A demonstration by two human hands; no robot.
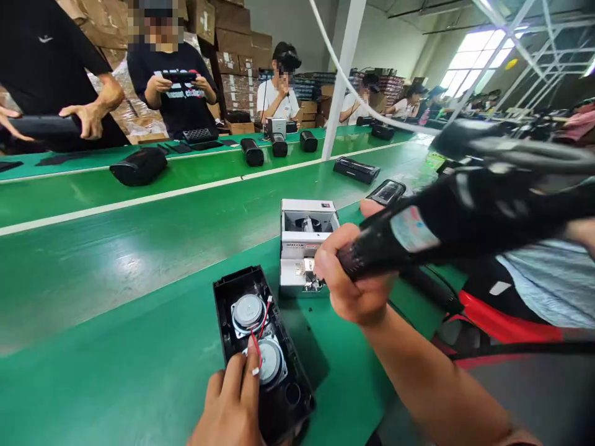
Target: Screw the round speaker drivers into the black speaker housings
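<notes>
My left hand (232, 399) grips the black speaker housing (297, 390) at its near left side, fingertips on the lower speaker driver and the red wire; its thumb is hidden. Two round silver drivers sit inside the housing, the upper driver (248, 311) and the lower driver (270, 360). A red wire (264, 322) with white plugs lies across them. My right hand (360, 279) is wrapped round a black electric screwdriver (446, 217), held aslant and blurred at its back end. Its front end is by the white screw feeder (302, 244), partly hidden by my fingers.
Small dark screws (310, 310) lie on the green bench (139, 371). Beyond it runs a green conveyor belt (162, 229). Black speaker cases (139, 166) stand across it. A white post (344, 80) rises there. Co-workers (171, 93) stand opposite; a person in light blue (548, 279) is at right.
</notes>
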